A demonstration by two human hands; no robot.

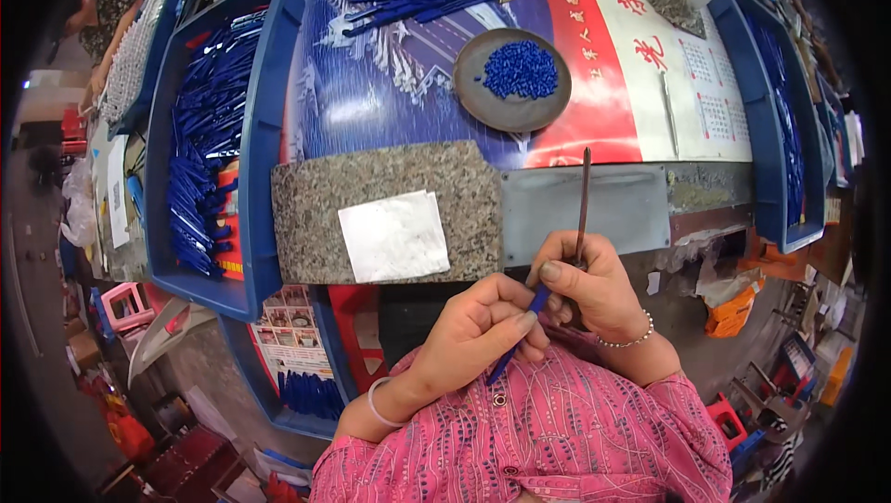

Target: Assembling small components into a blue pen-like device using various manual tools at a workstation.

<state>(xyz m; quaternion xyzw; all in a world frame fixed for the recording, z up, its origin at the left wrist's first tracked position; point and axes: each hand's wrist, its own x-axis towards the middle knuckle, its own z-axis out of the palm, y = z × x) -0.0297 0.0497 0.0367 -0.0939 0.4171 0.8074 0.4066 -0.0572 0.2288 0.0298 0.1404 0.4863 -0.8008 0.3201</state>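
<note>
Holding blue pen (513,343) pinched in left hand (473,336), long axis slanting up-right toward right hand (594,285). Right fingers clamped on thin brown rod (583,201), upright, lower end meeting pen tip. Both above lap, below table (594,206).

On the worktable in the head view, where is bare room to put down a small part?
Free: the speckled granite slab around the white paper square; the grey metal plate right of it; the blue poster surface between the left blue plastic bin and the round brown dish. Crowded: both bins, the dish of blue caps.
</note>
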